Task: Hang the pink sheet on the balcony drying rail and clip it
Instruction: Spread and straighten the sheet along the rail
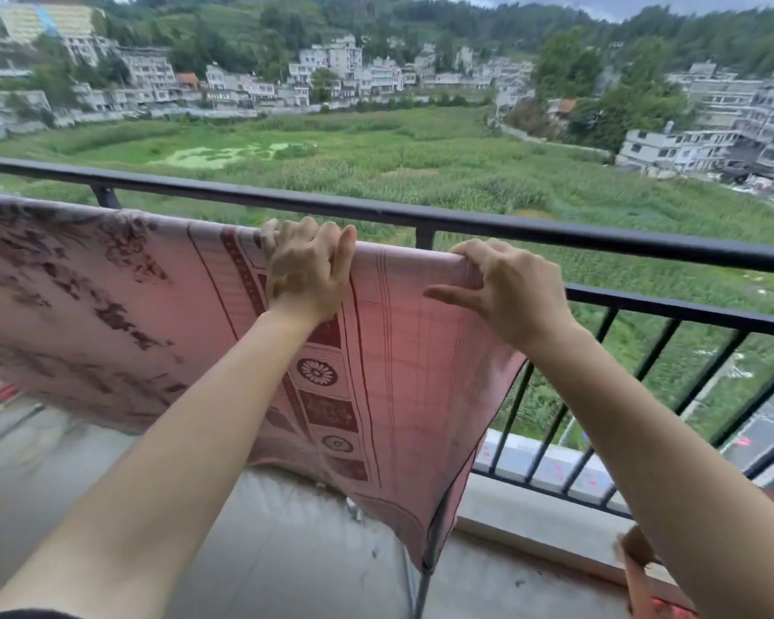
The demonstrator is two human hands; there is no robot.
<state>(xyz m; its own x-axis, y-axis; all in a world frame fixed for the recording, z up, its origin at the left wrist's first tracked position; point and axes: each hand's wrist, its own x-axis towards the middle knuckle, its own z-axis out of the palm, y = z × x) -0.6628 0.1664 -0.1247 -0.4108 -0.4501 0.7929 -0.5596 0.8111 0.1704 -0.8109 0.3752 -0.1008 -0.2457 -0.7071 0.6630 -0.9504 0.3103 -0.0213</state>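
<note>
The pink cotton sheet with dark red floral and banded print is seen draped over a horizontal drying rail that runs just inside the black metal balcony railing; the rail itself is hidden under the cloth, and only a thin upright leg below the sheet's right corner is shown. The sheet is spread from the left edge of the view to a point just right of centre, its near half hanging down toward the grey concrete balcony floor.

The step in hand is judged to be the spreading and squaring of the sheet along the rail, before any clipping. The left hand is laid over the top fold with its fingers curled around it, so the cloth is gripped there. The right hand is set at the sheet's right end, fingertips hooked on the top edge near the corner and the thumb held out wide, so the hold is a light pinch, not a full grasp.

No clip or peg can be seen on the sheet or in either hand, so the clipping is judged not yet done. For the next move, the right edge would need to be drawn taut and level, and pegs fetched and pressed over the fold while the cloth is held steady against any wind.

No basket, bucket or other container can be made out; an orange-brown object at the lower right is too cropped to be identified
</note>
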